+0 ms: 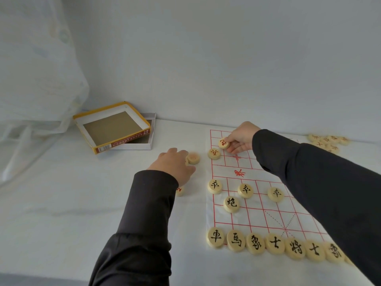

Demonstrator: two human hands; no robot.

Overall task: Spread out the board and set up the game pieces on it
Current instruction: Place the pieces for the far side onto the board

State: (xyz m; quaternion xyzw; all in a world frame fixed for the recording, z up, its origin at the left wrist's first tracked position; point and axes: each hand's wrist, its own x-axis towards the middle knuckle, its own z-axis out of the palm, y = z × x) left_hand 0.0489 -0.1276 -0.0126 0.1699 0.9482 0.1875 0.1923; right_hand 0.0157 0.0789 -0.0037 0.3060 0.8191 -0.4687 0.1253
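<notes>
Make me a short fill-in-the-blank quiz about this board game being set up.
1. The right hand pinches a far piece whose character is ____.
2. The left hand grips a loose piece lying to the ____ of the board.
3. The open box has a ____ rim.
4. The near row of pieces bears ____ characters.
Missing words: red, left, yellow, black.

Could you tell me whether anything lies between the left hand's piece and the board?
Yes: a round pale wooden disc with a red character sits on the white red-gridded board's left edge, directly between the left hand's blurred disc and the grid.
</notes>
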